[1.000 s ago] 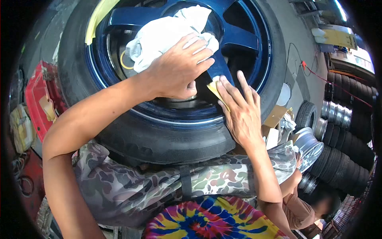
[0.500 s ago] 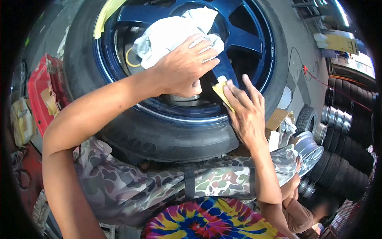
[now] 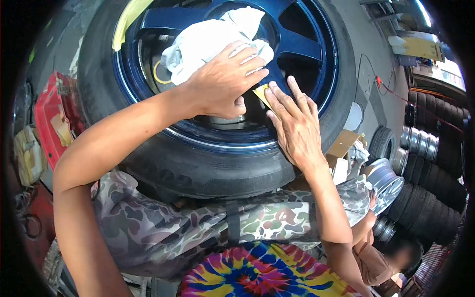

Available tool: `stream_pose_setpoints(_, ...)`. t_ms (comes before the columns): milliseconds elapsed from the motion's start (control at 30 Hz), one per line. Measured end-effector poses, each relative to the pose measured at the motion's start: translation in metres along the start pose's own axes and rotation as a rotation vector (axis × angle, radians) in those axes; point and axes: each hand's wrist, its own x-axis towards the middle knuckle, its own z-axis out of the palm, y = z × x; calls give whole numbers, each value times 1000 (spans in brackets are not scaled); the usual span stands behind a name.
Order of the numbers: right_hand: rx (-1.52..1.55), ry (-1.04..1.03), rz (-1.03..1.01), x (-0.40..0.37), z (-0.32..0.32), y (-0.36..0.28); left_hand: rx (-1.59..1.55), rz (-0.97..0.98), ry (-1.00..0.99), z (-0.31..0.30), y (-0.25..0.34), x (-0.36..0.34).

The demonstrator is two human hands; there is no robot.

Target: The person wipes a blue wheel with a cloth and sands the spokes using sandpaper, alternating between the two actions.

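Observation:
A blue spoked wheel rim (image 3: pixel 302 48) sits inside a black tyre (image 3: pixel 217 173) in front of me. My left hand (image 3: pixel 225 81) rests on a bunched white cloth (image 3: pixel 200 44) over the rim's centre, its fingers spread on the fabric. My right hand (image 3: pixel 297 121) lies over a spoke at the lower right of the rim, fingers pressing a small yellow sheet (image 3: pixel 262 94) against it. Part of the sheet is hidden under those fingers. Yellow tape (image 3: pixel 126 22) runs along the rim's upper left edge, and a yellow ring (image 3: pixel 161 73) shows behind the spokes.
A red case (image 3: pixel 54 116) lies at the left. To the right are an open cardboard box (image 3: pixel 341 143), a bare silver rim (image 3: pixel 383 180), a loose tyre (image 3: pixel 382 144) and stacked tyres (image 3: pixel 425 213). Another person in a brown top (image 3: pixel 371 265) is at the lower right.
My right hand has moved slightly up and left along the spoke with the yellow sheet. My left hand stays on the white cloth. The view has shifted a little.

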Motion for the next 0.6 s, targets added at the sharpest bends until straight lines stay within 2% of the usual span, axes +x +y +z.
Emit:
stream_pose_setpoints(167,23,-73,12,-23,-6,0,13,-6,0,-3,-1,-4)
stream_pose_setpoints(300,44,18,-26,1,3,2,-19,8,-25,0,-1,-2)
stream_pose_setpoints(400,60,36,1,-9,4,2,-41,16,-21,0,-4,-4)
stream_pose_setpoints(467,56,-47,17,-30,-5,3,-47,5,1,-5,-2,-2)
stream_pose_setpoints(600,101,41,5,-10,-1,4,-57,-6,-58,-10,1,2)
